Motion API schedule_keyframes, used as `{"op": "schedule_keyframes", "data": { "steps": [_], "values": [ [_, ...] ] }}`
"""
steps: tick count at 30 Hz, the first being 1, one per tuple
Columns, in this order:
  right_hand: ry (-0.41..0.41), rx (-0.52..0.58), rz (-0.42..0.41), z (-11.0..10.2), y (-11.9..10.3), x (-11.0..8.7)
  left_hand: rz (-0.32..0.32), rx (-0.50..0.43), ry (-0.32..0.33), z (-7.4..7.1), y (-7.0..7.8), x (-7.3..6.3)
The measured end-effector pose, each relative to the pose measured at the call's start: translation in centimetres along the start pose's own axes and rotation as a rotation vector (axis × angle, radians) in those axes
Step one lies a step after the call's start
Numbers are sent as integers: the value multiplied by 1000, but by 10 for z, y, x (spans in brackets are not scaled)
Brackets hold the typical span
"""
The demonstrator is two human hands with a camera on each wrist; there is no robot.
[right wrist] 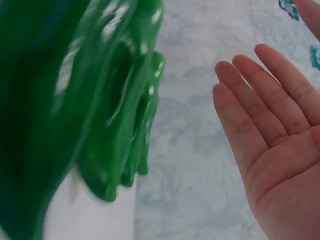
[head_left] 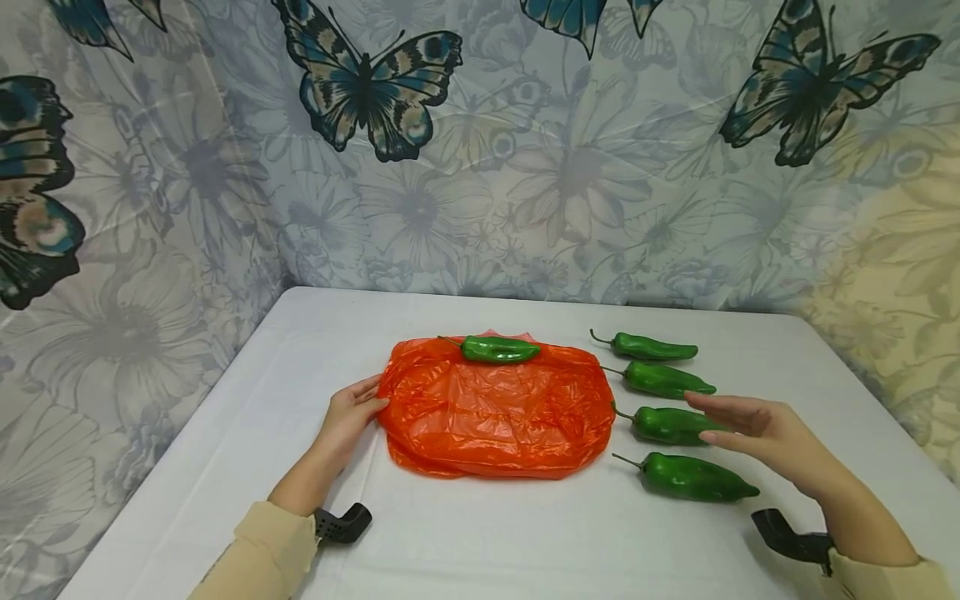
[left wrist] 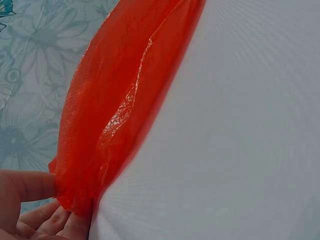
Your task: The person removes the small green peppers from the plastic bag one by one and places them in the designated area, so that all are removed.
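A crinkled red plastic bag (head_left: 495, 417) lies flat on the table, one green pepper (head_left: 499, 350) resting across its far edge. At the bag's left edge, my left hand (head_left: 347, 423) pinches the plastic; in the left wrist view the thumb (left wrist: 37, 186) is on one side of it and the fingers are on the other. My right hand (head_left: 780, 437) hovers with fingers extended beside a column of several green peppers right of the bag. Nearest to it are the second pepper (head_left: 667, 380), the third pepper (head_left: 671, 425) and the closest pepper (head_left: 697, 477). The right wrist view shows its bare palm (right wrist: 290, 175).
The farthest pepper (head_left: 654, 346) of the column lies toward the back of the white table (head_left: 525, 542). Behind and beside the table hangs a floral cloth (head_left: 480, 208) with butterflies. Black wrist mounts (head_left: 343, 524) sit at both cuffs.
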State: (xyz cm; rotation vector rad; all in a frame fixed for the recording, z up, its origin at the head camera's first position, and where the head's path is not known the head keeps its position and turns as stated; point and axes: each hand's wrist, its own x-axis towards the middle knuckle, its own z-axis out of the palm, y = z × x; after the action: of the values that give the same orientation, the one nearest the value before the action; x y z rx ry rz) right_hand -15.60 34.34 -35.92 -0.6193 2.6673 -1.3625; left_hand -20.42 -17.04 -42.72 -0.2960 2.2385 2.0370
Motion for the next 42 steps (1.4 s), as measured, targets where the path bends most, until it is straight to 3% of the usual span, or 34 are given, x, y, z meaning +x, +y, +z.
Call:
{"op": "schedule_keyframes", "data": {
  "steps": [18,35,42],
  "values": [
    [18,72,28,8,-37,60,-16,12,1,-1,-1,1],
    [-76,95,106,22,-65,146,-15,15,6,-1,0,0],
    [-108,136,100,35,-71,178,-12,9,0,0,-1,1]
  ]
}}
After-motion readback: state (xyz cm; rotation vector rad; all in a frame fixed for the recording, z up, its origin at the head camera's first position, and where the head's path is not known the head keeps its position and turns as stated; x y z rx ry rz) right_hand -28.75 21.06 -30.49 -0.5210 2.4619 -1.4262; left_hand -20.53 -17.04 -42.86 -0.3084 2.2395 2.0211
